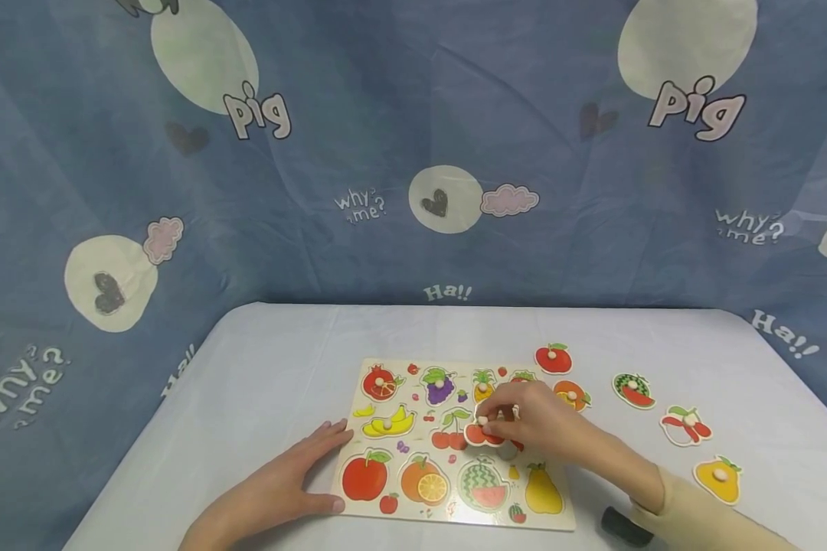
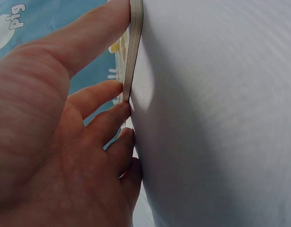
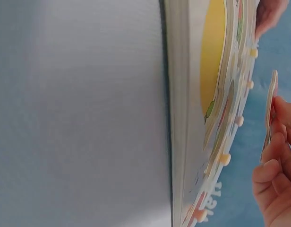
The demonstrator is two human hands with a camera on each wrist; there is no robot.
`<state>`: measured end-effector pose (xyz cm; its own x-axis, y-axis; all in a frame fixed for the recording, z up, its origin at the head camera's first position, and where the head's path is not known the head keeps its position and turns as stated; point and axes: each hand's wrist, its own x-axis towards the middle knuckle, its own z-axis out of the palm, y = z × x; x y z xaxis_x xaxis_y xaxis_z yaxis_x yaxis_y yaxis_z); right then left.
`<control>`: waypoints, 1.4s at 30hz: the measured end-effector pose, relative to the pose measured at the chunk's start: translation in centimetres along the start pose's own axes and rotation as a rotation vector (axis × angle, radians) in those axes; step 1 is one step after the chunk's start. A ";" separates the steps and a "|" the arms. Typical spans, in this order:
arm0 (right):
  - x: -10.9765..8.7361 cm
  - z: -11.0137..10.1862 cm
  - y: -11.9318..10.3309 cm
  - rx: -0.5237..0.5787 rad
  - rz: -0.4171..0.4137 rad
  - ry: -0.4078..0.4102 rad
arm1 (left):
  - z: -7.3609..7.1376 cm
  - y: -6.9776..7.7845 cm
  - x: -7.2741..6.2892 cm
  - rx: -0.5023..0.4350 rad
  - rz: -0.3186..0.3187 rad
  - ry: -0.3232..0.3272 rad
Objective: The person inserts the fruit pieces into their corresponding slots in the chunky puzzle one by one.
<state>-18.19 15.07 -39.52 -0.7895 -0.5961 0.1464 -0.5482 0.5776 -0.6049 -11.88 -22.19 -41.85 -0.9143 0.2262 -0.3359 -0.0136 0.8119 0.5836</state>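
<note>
A wooden fruit puzzle board (image 1: 448,486) lies flat on the white table. My right hand (image 1: 537,417) pinches a cherry puzzle piece (image 1: 477,436) over the middle of the board, just right of the printed cherries (image 1: 448,439). In the right wrist view, the piece (image 3: 271,111) is held above the board surface. My left hand (image 1: 276,480) rests against the board's left edge, thumb at the near corner and fingers further up; the left wrist view shows the fingertips touching that edge. Knobbed banana (image 1: 389,422), grape (image 1: 439,386), pomegranate (image 1: 379,383) and pineapple (image 1: 483,385) pieces sit in the board.
Right of the board lie loose knobbed pieces: an apple (image 1: 554,359), an orange (image 1: 573,396), a watermelon (image 1: 634,391), a red-and-white piece (image 1: 686,426) and a pear (image 1: 719,480). A dark object (image 1: 625,526) lies by the right forearm. A blue patterned cloth (image 1: 386,260) hangs behind the table.
</note>
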 end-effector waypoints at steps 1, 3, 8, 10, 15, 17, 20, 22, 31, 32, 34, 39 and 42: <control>0.1 0.0 0.0 0.002 -0.003 -0.004 | 0.0 0.0 0.0 -0.001 0.001 0.001; 0.2 0.1 -0.1 0.004 0.001 -0.014 | 0.0 0.1 0.0 -0.004 0.005 0.002; 0.7 0.2 -0.4 0.016 0.012 -0.054 | 0.0 -0.1 -0.1 0.000 0.004 -0.002; 0.8 0.3 -0.4 0.019 0.009 -0.068 | 0.0 -0.2 -0.1 0.000 0.005 -0.005; 1.3 0.7 -0.6 0.005 0.014 -0.076 | 0.0 -0.3 0.0 -0.010 0.022 -0.007; 1.5 0.8 -0.6 0.017 0.030 -0.081 | 0.0 -0.3 0.1 -0.012 0.030 -0.005; 1.7 1.0 -0.8 0.046 0.054 -0.091 | 0.0 -0.3 0.1 -0.008 0.044 -0.003; 1.9 1.1 -0.9 0.059 0.056 -0.098 | 0.0 -0.3 0.1 -0.005 0.046 -0.001; 2.8 1.6 -0.9 0.065 0.061 -0.126 | 0.0 -0.2 0.1 -0.013 0.052 -0.001; 2.9 1.7 -0.9 0.064 0.060 -0.126 | 0.0 -0.2 0.0 -0.013 0.053 -0.002; 3.0 1.8 -1.0 0.050 0.055 -0.128 | 0.0 -0.1 0.0 -0.012 0.052 -0.006; 3.3 2.1 -1.1 0.020 0.033 -0.128 | 0.0 -0.1 -0.1 -0.007 0.026 -0.012; 3.6 2.3 -1.1 0.008 0.038 -0.129 | 0.0 -0.2 -0.1 -0.001 0.017 -0.008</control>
<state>-19.79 10.99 -40.17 -0.7673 -0.6410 0.0216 -0.5162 0.5972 -0.6140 -11.78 -22.36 -41.87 -0.9110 0.2441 -0.3324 0.0013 0.8076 0.5897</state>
